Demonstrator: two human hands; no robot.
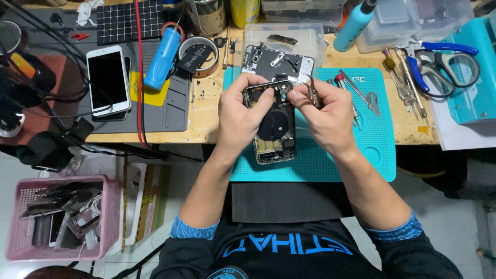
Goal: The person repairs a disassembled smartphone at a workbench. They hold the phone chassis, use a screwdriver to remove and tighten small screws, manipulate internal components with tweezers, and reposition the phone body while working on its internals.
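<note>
While the left hand point(238, 116) grips the top of an opened phone housing point(272, 129), thumb pressed across its upper corner, the right hand point(325, 116) pinches a pair of metal tweezers point(313, 92) at the housing's top edge. The housing lies on a teal work mat point(361, 150) at the near edge of the tabletop point(206, 116). Just behind it sits a clear parts tray point(281, 46). A white smartphone point(107, 80) rests on a grey mat point(170, 106) toward the left edge, beside a blue bottle point(163, 51).
</note>
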